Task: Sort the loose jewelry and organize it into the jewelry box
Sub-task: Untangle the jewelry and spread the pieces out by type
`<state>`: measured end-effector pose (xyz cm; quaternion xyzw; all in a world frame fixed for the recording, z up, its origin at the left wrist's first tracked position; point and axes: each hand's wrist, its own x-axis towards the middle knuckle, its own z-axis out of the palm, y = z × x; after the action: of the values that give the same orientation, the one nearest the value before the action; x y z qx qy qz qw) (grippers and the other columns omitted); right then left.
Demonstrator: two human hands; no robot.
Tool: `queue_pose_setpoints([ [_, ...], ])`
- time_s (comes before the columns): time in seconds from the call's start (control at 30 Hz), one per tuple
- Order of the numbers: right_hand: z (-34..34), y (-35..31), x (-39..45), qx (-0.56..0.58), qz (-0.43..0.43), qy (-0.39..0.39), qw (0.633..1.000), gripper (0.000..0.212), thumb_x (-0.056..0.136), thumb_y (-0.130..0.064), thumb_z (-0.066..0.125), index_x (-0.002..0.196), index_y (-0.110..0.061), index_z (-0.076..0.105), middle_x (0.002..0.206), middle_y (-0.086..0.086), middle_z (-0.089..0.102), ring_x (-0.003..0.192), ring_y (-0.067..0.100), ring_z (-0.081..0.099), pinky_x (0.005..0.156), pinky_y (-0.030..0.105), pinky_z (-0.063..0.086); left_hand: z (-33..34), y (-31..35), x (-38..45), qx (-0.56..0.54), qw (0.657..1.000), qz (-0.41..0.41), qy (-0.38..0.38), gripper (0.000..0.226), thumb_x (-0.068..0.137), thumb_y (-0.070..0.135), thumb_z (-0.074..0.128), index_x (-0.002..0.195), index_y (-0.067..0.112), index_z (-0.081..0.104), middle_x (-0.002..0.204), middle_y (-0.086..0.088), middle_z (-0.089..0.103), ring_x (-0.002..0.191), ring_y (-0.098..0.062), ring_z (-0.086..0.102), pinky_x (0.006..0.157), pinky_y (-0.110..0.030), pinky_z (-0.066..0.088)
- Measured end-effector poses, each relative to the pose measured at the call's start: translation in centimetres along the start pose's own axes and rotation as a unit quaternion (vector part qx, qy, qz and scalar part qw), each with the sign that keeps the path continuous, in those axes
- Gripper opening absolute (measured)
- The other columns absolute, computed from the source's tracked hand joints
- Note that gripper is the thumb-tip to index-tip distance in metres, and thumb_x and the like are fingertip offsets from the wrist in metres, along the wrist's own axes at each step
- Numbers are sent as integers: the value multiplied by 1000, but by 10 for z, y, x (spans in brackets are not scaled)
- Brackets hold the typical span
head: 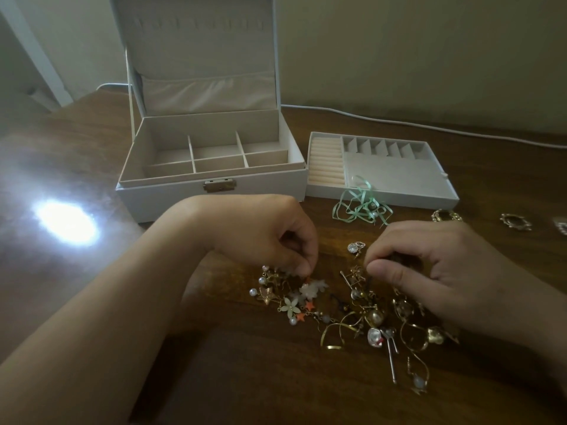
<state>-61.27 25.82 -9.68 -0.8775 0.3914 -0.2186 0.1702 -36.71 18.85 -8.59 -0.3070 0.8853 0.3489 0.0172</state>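
Both hands work a tangle of loose jewelry (pixel 352 308) on the wooden surface (pixel 245 378), the left hand (pixel 264 237) pinching a floral piece and the right hand (pixel 429 268) apparently clenched on a dark strand, before the open, empty jewelry box (pixel 211 191) and removed tray (pixel 383 170).

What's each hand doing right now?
Left hand: pinched shut on a piece in the jewelry pile.
Right hand: fingers curled closed at the pile; contents hidden.
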Motion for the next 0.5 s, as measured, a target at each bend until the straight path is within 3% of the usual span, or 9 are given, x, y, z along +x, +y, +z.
queue_pose_setpoints([
  [0.2, -1, -1, 1, 1, 13, 15, 1000, 18, 91, -48, 48, 92, -40, 63, 83, -32, 59, 87, -12, 59, 75, 2, 41, -6, -1, -5, -30, 999, 12, 34, 15, 92, 18, 69, 85, 31, 68, 75, 20, 65, 65, 2, 59, 62, -10, 41],
  [0.4, 4, -6, 1, 33, 22, 23, 999, 25, 89, -50, 51, 89, -33, 70, 86, -22, 65, 86, -2, 63, 73, 8, 45, -9, -8, -7, -56, 995, 20, 81, 9, 91, 13, 69, 92, 22, 71, 79, 8, 70, 70, -7, 65, 66, -21, 50],
  [0.5, 11, -7, 3, 25, 15, 6, 1000, 23, 90, -49, 50, 91, -36, 69, 86, -23, 64, 86, -5, 61, 73, 5, 43, -12, -8, -10, -73, 994, 11, 86, 9, 92, 14, 69, 100, 19, 70, 81, 8, 70, 73, -7, 66, 67, -19, 50],
])
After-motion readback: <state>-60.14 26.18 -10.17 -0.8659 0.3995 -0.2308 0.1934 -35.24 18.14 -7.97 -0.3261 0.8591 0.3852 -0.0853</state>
